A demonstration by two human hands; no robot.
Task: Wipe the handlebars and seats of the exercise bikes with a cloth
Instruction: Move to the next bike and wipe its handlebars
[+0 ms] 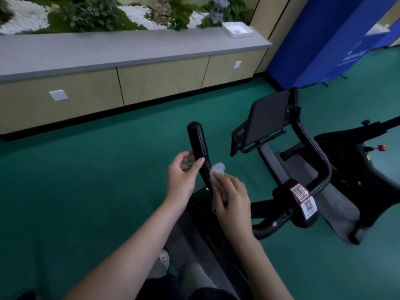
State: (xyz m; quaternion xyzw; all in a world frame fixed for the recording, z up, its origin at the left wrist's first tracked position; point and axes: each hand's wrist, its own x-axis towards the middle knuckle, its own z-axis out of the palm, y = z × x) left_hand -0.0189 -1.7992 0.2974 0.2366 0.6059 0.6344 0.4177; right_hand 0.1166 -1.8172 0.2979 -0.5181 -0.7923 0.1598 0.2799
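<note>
Head view, looking down over a black exercise bike standing on green floor. Left hand curled round the black padded left handlebar grip, thumb laid across its front, fingers wrapped behind, a little below the grip's rounded tip. Right hand just beside the left one on the same bar, lower down, fingers bent and pressing a crumpled pale grey cloth against the bar's right side; cloth touching the grip, bunched end poking out above the fingertips. Right of the grip, a dark tilted tablet holder on the bike's stem, and beyond it the black curved right handlebar. Below the holder, on the stem clamp, a red-and-white QR sticker with a second white sticker just under it. Far right of the bike, a small red knob. Behind the bike, a long beige cabinet with a grey top, a white square dish resting at its right end, green plants and white pebbles behind. Blue banner standing right of the cabinet. Bike seat not in sight.
</note>
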